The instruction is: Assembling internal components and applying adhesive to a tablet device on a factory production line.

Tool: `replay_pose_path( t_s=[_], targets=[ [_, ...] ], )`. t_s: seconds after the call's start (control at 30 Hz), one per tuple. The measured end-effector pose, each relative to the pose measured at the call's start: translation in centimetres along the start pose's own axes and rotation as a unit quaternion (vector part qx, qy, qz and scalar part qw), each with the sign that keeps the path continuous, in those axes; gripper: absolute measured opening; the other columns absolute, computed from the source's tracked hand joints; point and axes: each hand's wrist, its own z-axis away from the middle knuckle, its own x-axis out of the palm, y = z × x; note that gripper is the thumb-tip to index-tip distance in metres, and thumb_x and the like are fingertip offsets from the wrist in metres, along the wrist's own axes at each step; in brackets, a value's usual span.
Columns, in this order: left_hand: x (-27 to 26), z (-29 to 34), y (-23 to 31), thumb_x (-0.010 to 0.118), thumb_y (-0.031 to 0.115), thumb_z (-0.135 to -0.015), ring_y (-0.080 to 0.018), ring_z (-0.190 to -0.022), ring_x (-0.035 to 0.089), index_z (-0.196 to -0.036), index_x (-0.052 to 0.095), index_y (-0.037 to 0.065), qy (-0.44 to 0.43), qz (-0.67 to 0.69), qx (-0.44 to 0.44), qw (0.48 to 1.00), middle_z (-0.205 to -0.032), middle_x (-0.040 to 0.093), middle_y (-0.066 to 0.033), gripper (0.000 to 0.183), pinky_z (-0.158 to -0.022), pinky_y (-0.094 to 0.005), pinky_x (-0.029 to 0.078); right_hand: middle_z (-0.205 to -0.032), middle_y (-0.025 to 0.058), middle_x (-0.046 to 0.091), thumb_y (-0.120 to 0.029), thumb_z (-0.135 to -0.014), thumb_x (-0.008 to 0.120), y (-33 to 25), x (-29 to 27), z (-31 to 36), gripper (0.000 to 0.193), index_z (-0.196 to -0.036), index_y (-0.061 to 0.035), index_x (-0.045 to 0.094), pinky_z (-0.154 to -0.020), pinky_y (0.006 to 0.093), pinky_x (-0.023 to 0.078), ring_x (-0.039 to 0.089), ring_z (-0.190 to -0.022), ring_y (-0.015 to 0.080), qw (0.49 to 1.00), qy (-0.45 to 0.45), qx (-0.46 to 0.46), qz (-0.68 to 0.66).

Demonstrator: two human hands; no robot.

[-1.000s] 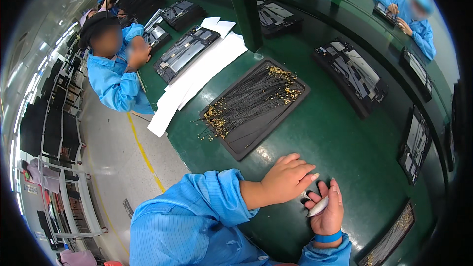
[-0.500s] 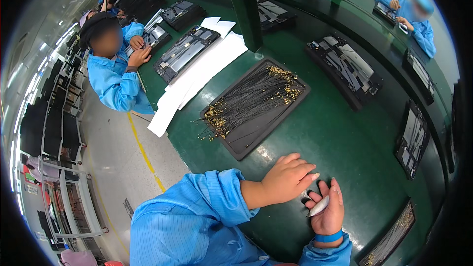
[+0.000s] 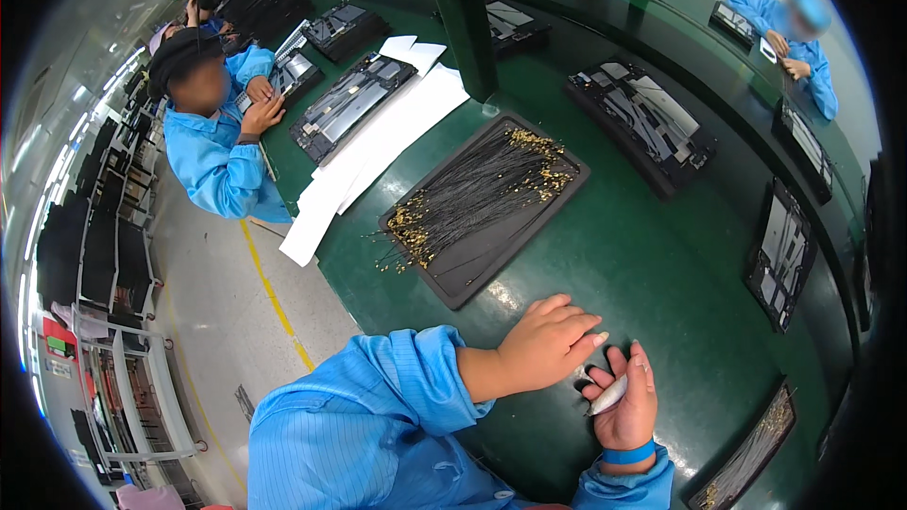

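Note:
My left hand (image 3: 551, 344) hovers or rests palm down over the green tabletop, its fingers loosely stretched and nothing visible in them. Close to its right, my right hand (image 3: 627, 408) is turned palm up, fingers curled around a small whitish, spindle-shaped thing (image 3: 607, 397) lying across the palm. What this thing is cannot be made out. A blue band (image 3: 629, 455) circles my right wrist. Beyond my hands lies a black tray (image 3: 459, 289) with many thin black cables (image 3: 472, 194) with gold-coloured ends, some poking over its left edge.
White sheets (image 3: 378, 156) lie under a laptop casing (image 3: 351, 106) at the left. More casings (image 3: 642, 118) line the far and right sides by a green post (image 3: 460, 19). Another cable tray (image 3: 746, 449) stands lower right. Co-workers (image 3: 213, 132) in blue sit left and far right.
The casings on the far and right side have shifted slightly farther off and leftward. The far-right co-worker's hands have moved lower. My own hands are nearly unchanged.

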Motion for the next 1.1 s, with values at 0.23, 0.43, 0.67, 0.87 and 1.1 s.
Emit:
replay_pose_path(
  t_s=[0.23, 0.43, 0.67, 0.87, 1.1],
  targets=[
    [0.12, 0.00, -0.15, 0.050, 0.023, -0.077, -0.0285, -0.091, 0.045, -0.092, 0.056, 0.003, -0.003, 0.002, 0.005, 1.000, -0.087, 0.057, -0.0077, 0.027, -0.080, -0.0359, 0.034, -0.097, 0.0116, 0.051, -0.024, -0.084, 0.043, 0.09, -0.19, -0.08, 0.039, -0.116, -0.0062, 0.031, -0.050, 0.0303, 0.050, 0.056, -0.069, 0.0196, 1.000, -0.004, 0.000, -0.002],
    [0.01, 0.04, -0.06, 0.050, 0.023, -0.077, -0.0287, -0.091, 0.045, -0.092, 0.056, 0.002, -0.006, 0.001, 0.004, 1.000, -0.087, 0.057, -0.0080, 0.026, -0.080, -0.0360, 0.034, -0.097, 0.0115, 0.051, -0.024, -0.084, 0.043, 0.09, -0.21, -0.04, 0.040, -0.117, -0.0058, 0.030, -0.051, 0.0301, 0.050, 0.056, -0.070, 0.0194, 1.000, -0.004, 0.001, 0.003],
    [-0.08, -0.13, -0.12, 0.050, 0.023, -0.077, -0.0293, -0.091, 0.045, -0.092, 0.056, 0.002, -0.007, 0.002, 0.007, 1.000, -0.086, 0.057, -0.0086, 0.026, -0.080, -0.0366, 0.034, -0.098, 0.0117, 0.051, -0.025, -0.083, 0.044, 0.06, -0.07, -0.12, 0.042, -0.118, -0.0055, 0.029, -0.051, 0.0299, 0.050, 0.056, -0.070, 0.0193, 1.000, -0.004, -0.002, 0.006],
    [-0.05, -0.16, 0.04, 0.050, 0.023, -0.077, -0.0301, -0.091, 0.045, -0.092, 0.056, 0.002, -0.012, 0.006, 0.001, 1.000, -0.086, 0.057, -0.0090, 0.026, -0.082, -0.0368, 0.033, -0.098, 0.0120, 0.051, -0.025, -0.083, 0.044, -0.07, -0.14, -0.12, 0.042, -0.118, -0.0056, 0.029, -0.051, 0.0298, 0.050, 0.056, -0.070, 0.0194, 1.000, 0.000, 0.001, 0.006],
    [-0.14, 0.42, 0.42, 0.050, 0.022, -0.077, -0.0287, -0.089, 0.046, -0.092, 0.056, 0.002, 0.001, -0.004, 0.002, 1.000, -0.085, 0.057, -0.0091, 0.026, -0.082, -0.0360, 0.033, -0.097, 0.0120, 0.052, -0.024, -0.083, 0.045, 0.16, -0.37, 0.33, 0.041, -0.117, -0.0060, 0.030, -0.051, 0.0302, 0.050, 0.056, -0.070, 0.0194, 1.000, -0.004, 0.003, 0.008]
  ],
)
